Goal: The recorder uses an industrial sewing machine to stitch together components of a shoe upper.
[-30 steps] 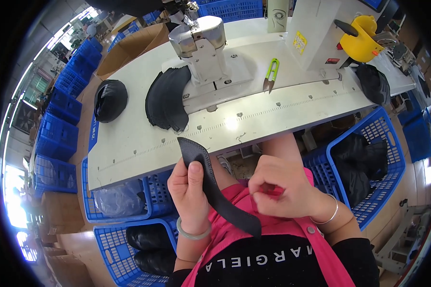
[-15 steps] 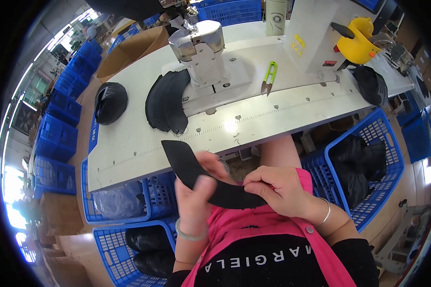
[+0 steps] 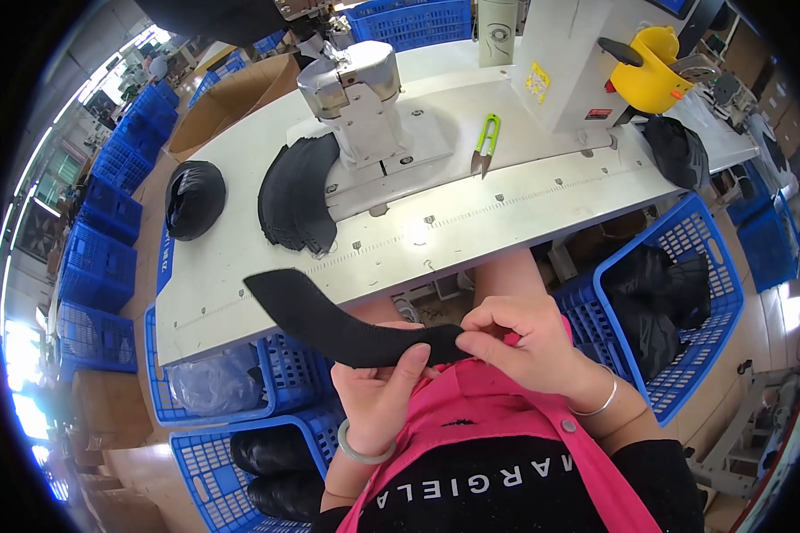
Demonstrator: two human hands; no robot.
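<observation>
First, at the left, a row of blue crates (image 3: 95, 259) extends from near to far, beside the white table (image 3: 240, 191). A black bundle (image 3: 196, 200) rests on the table's left end. Below that end, one crate (image 3: 298, 377) contains a clear bag (image 3: 209, 386); a nearer crate (image 3: 191, 457) contains black items (image 3: 276, 453). Right of the bundle, a stack (image 3: 298, 200) of curved black pieces lies just beside the machine post (image 3: 360, 98).

The strip (image 3: 320, 320), black and curved, is held at the table's near side. Its left end overlaps the table in view; contact cannot be determined. The left hand (image 3: 378, 400) grasps the strip right of its middle, grip closed, thumb on the near face. The right hand (image 3: 529, 351) pinches the strip's right end between thumb and forefinger; this grip is likewise engaged.

Farther right, green clippers (image 3: 485, 142) lie on the table, blades pointing near. A cylinder (image 3: 498, 35) stands at the far side, left of the machine column (image 3: 560, 71). A yellow holder (image 3: 651, 71) is located at the column's right. A second bundle (image 3: 676, 153) occupies the table's right end; below it, the right crate (image 3: 684, 391) contains black pieces (image 3: 649, 329).
</observation>
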